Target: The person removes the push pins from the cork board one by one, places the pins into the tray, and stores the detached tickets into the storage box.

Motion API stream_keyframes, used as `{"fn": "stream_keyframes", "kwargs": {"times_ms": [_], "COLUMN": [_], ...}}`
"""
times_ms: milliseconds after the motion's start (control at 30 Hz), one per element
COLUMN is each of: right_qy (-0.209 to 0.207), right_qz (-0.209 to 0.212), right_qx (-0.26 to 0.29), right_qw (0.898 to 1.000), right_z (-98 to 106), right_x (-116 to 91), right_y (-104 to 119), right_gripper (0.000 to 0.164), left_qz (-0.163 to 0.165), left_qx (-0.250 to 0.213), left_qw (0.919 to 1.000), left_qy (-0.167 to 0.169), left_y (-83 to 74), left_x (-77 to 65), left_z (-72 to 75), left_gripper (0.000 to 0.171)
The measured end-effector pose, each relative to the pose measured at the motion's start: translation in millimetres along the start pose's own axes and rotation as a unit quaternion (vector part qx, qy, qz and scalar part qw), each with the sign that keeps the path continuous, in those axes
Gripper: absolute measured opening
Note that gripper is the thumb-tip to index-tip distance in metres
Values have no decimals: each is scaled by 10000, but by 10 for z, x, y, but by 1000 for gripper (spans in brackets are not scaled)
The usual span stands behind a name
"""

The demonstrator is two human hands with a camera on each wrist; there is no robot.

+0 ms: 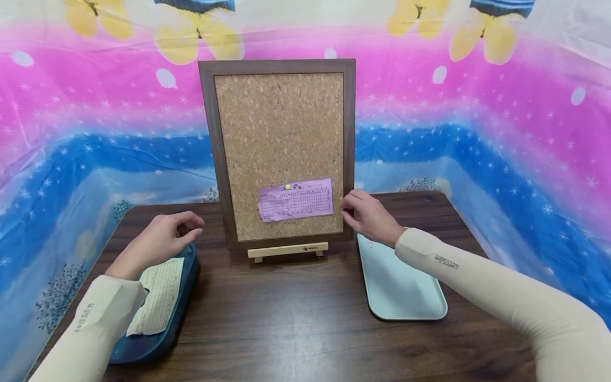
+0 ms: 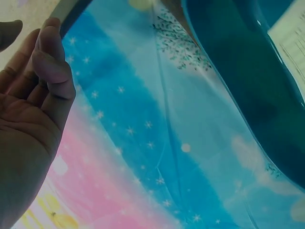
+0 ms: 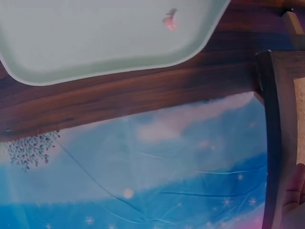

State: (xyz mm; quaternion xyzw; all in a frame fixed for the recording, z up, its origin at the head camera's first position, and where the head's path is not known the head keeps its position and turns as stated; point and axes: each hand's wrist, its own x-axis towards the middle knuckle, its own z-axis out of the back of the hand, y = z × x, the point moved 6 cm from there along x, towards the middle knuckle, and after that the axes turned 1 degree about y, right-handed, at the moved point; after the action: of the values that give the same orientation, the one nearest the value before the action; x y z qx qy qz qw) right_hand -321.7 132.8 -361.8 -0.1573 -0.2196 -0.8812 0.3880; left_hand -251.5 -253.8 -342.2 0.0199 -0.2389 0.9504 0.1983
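A purple printed slip (image 1: pixel 296 204) is fixed low on the framed corkboard (image 1: pixel 279 127) by a yellow pushpin (image 1: pixel 288 187) near its top edge. My right hand (image 1: pixel 369 212) is beside the board's right frame, its fingertips close to the slip's right end; nothing shows in its bent fingers. In the right wrist view only part of the right hand (image 3: pixel 294 193) appears, by the dark frame. To the left, my left hand (image 1: pixel 167 236) hovers above a blue tray (image 1: pixel 191 270), fingers loosely bent. The left wrist view shows no object in the left hand (image 2: pixel 35 105).
In the blue tray lies a pale printed slip (image 1: pixel 159 297), partly covered by the left wrist. A mint tray (image 1: pixel 406 286) sits at the right; a small pinkish-red pin (image 3: pixel 170 20) lies in it. A wooden stand (image 1: pixel 288 250) supports the board on the dark table (image 1: pixel 281 318).
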Motion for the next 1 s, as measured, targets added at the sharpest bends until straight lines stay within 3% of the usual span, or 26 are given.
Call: {"fn": "stream_keyframes", "kwargs": {"times_ms": [500,1000], "right_qy": [40,108], "right_qz": [49,344], "right_qx": [34,-79], "right_qw": [10000,9993], "right_z": [7,-2], "right_x": [143,348], "right_y": [107,231], "right_gripper": [8,12], "left_qz": [-281,-29], "left_qx": [-77,-268], "left_qw": [9992,9995], "left_qy": [-281,-147], "left_y": [-132,-200], "left_x": [135,325], "left_z": [-17,-124], "left_gripper": [12,21]}}
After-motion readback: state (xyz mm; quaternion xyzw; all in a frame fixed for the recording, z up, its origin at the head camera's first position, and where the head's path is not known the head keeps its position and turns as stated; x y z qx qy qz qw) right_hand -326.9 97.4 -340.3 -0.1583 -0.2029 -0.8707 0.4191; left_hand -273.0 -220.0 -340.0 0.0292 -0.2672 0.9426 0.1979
